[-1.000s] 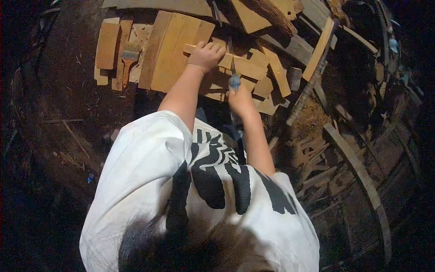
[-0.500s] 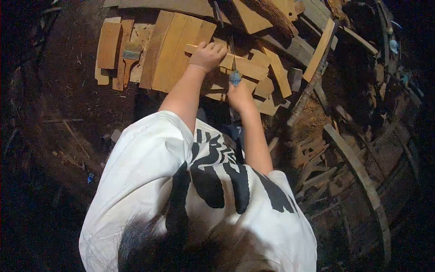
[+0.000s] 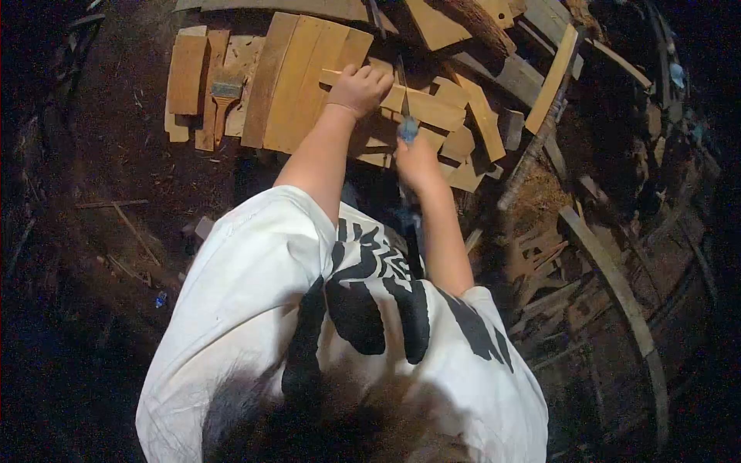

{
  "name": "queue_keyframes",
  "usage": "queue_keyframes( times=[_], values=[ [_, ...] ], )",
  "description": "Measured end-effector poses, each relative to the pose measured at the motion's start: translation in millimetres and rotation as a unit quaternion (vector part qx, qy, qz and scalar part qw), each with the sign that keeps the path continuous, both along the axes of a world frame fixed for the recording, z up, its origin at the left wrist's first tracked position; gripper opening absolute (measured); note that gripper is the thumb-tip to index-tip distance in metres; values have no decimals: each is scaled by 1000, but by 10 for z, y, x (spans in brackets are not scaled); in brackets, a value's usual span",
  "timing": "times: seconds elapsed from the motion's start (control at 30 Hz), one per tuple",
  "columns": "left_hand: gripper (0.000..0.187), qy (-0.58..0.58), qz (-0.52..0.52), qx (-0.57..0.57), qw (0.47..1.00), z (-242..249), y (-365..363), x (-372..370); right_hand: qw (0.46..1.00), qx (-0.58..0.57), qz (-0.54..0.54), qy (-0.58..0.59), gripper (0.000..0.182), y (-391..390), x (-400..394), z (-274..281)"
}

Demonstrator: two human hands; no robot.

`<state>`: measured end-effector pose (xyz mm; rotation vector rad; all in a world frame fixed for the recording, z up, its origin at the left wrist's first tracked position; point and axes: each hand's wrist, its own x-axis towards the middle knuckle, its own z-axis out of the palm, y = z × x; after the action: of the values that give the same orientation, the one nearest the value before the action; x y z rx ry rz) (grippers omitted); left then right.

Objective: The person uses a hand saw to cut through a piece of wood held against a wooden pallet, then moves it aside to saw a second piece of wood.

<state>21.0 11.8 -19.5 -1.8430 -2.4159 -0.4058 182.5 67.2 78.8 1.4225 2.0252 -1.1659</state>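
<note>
My left hand (image 3: pixel 360 90) is closed over a narrow wooden strip (image 3: pixel 432 108), holding it down across other boards. Just to its right, my right hand (image 3: pixel 417 160) grips the blue handle of a handsaw (image 3: pixel 407 128). The saw's thin blade points away from me and crosses the strip; how deep it sits in the wood cannot be made out. Left of my left hand lies a wide panel of joined planks (image 3: pixel 309 85). Small offcuts (image 3: pixel 458 143) lie around the strip's right end.
A paintbrush (image 3: pixel 224 100) rests on boards at the left, beside a thick wooden block (image 3: pixel 187 76). A bark-edged log piece (image 3: pixel 480 31) and more planks lie at the back right. Long curved-looking boards (image 3: pixel 617 285) and scrap wood cover the ground at right.
The whole view has shifted slightly, so things appear a little to the right and higher. Both hands keep their grips, on the strip and on the saw.
</note>
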Motion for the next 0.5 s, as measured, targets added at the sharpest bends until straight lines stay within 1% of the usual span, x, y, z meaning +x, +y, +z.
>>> queue_keyframes(
  times=[0.07,0.1,0.13,0.17,0.2,0.23,0.3,0.33,0.4,0.43,0.5],
  values=[
    [9,-1,3,40,999,-34,26,-15,1000,-6,-17,18,29,-148,278,389],
    [9,-1,4,40,999,-28,32,-31,999,-13,-32,34,31,-204,359,544],
    [9,0,1,38,999,-25,24,-30,999,-14,-31,32,31,-204,345,578],
    [8,0,-3,36,999,-12,19,-13,999,-27,-26,1,33,-194,322,626],
    [8,-1,-3,37,999,2,23,6,999,-39,-21,-25,34,-173,311,630],
    [7,2,-2,48,999,18,28,0,999,-37,-20,-24,34,-116,238,511],
    [6,5,0,58,998,20,31,-10,998,-31,6,47,36,23,11,150],
    [6,1,1,53,999,12,34,3,998,-33,8,47,36,56,-29,67],
    [6,1,2,45,999,-38,28,-11,1000,3,-8,7,32,84,-104,-48],
    [6,-2,1,55,998,-68,24,18,1000,3,-11,6,32,41,-15,42],
    [6,-2,1,70,998,-95,73,-14,998,-42,-1,49,33,-71,266,356]
  ],
)
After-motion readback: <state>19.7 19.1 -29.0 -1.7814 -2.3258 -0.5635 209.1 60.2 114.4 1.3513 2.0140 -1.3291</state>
